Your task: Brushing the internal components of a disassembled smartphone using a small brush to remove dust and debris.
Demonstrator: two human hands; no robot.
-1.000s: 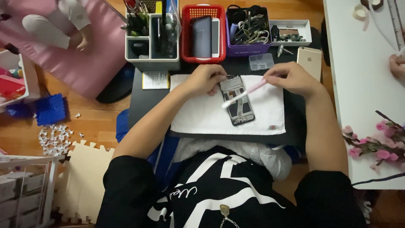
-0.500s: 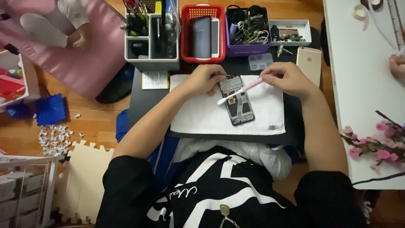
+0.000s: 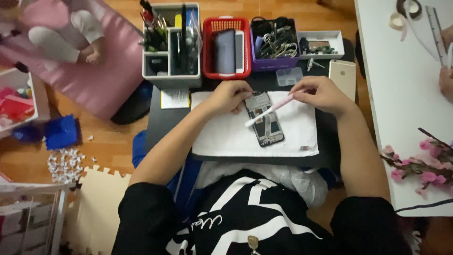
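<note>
Pinching pink tool (image 3: 270, 110) – right hand (image 3: 321, 93); left hand (image 3: 229, 97) fingers curled, steadying phone (image 3: 264, 118) (opened).

The scene was evenly and warmly lit from above, with soft indoor light and no hard shadows. The white cloth (image 3: 255, 134) on the dark table (image 3: 163, 123) was the brightest patch near the middle, slightly washed out, and the white table (image 3: 401, 94) on the right glared enough to lose surface detail. Faint shadow lay under the left hand (image 3: 231, 97) and right hand (image 3: 321, 92). Sharpness was modest throughout: the opened phone (image 3: 264, 118) showed little fine detail, and the pink mat (image 3: 104, 80) and the corners were soft and smeared. Straight edges bowed a little towards the frame's borders.
</note>
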